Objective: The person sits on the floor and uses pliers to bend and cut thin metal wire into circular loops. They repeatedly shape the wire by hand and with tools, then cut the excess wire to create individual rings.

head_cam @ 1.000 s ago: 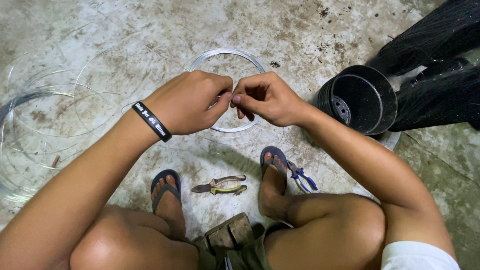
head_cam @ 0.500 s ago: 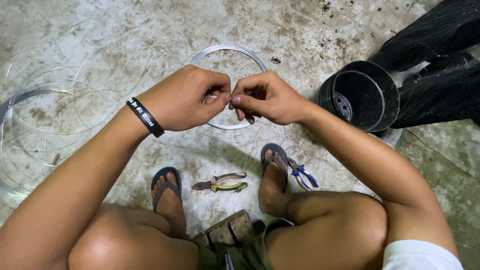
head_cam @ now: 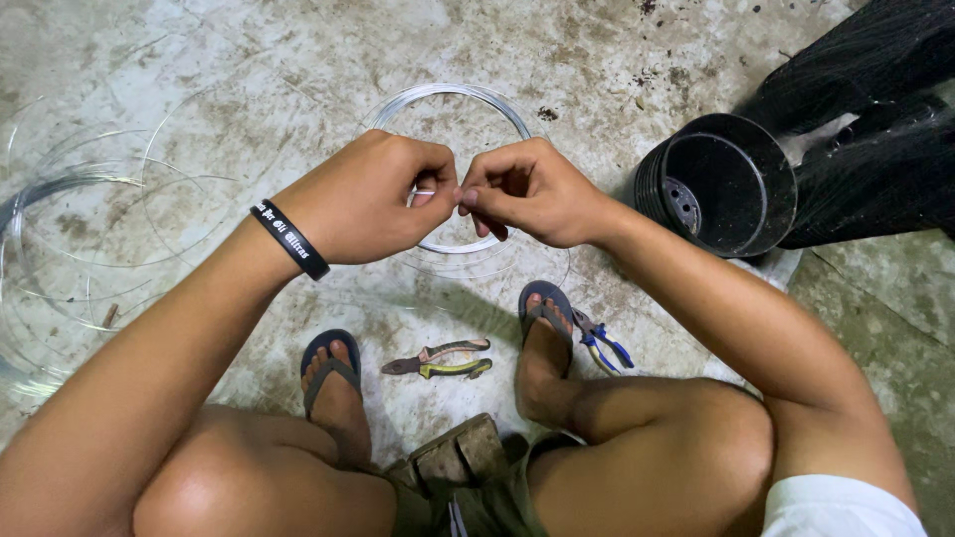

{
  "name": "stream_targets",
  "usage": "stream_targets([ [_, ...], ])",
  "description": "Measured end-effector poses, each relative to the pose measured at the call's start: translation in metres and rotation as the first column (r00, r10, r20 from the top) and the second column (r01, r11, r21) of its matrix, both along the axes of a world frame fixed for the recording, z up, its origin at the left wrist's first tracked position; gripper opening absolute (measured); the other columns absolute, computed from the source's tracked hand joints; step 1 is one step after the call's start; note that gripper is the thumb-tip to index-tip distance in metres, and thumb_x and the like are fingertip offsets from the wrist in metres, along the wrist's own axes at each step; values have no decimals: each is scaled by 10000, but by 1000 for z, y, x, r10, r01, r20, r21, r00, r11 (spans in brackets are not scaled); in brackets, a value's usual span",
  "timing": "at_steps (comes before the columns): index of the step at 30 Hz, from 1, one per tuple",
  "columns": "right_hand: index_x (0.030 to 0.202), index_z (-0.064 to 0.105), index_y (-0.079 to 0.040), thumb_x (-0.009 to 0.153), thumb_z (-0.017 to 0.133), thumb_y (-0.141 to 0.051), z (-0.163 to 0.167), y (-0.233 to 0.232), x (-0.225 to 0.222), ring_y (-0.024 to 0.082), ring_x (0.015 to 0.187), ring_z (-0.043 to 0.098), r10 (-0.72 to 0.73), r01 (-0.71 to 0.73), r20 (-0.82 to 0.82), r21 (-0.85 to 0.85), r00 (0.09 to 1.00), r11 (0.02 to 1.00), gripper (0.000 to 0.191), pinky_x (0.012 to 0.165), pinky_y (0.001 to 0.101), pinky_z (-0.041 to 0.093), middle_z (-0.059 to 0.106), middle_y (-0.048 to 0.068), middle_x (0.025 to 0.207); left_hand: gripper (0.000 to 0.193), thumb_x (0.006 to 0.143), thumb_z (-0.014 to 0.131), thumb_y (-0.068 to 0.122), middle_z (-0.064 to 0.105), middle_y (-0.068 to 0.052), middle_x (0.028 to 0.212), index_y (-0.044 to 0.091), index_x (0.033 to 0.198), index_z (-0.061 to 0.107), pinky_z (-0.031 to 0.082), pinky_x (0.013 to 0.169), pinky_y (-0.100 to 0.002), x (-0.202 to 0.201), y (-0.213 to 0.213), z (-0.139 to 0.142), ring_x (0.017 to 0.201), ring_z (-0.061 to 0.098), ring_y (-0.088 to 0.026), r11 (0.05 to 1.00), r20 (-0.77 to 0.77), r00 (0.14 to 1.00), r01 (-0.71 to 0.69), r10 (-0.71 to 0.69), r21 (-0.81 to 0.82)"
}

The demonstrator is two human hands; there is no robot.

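Observation:
A hoop of silvery wire (head_cam: 450,96) lies on the stained concrete floor in front of me. My left hand (head_cam: 373,197), with a black wristband, and my right hand (head_cam: 527,192) meet over the hoop's near edge. Both pinch the wire between thumb and fingers, fingertips almost touching. The wire between the fingers is mostly hidden by the hands.
Loose coils of thin wire (head_cam: 70,249) spread over the floor at the left. Yellow-handled pliers (head_cam: 438,360) lie between my sandalled feet; blue-handled pliers (head_cam: 600,345) lie by my right foot. A stack of black plastic pots (head_cam: 716,184) lies on its side at right, beside black mesh (head_cam: 875,109).
Both hands stay together on the wire hoop. The fingers have shifted slightly along the wire, and the view has drifted a little.

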State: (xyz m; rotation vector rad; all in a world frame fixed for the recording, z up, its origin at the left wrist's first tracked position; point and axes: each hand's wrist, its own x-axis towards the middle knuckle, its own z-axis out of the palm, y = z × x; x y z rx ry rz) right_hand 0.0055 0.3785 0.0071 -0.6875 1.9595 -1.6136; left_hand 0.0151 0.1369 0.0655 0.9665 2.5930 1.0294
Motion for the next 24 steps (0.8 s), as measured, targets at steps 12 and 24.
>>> stream_targets([
  [12, 1022, 701, -6, 1064, 641, -172, 8, 0, 10, 64, 762, 676, 73, -75, -51, -32, 996, 997, 182, 645, 229, 534, 694, 14, 834, 220, 939, 663, 235, 649, -134, 713, 31, 980, 733, 495, 575, -394, 5, 4, -5, 621, 621, -268, 986, 124, 990, -49, 69, -157],
  [24, 1361, 561, -7, 1119, 492, -307, -63, 103, -39, 232, 1213, 676, 87, 2, -177, 449, 980, 893, 391, 1050, 375, 512, 720, 147, 1238, 146, 888, 702, 183, 631, -31, 699, 61, 925, 772, 461, 487, -326, 0, -2, -28, 515, 574, -162, 961, 98, 972, -192, 214, -201],
])
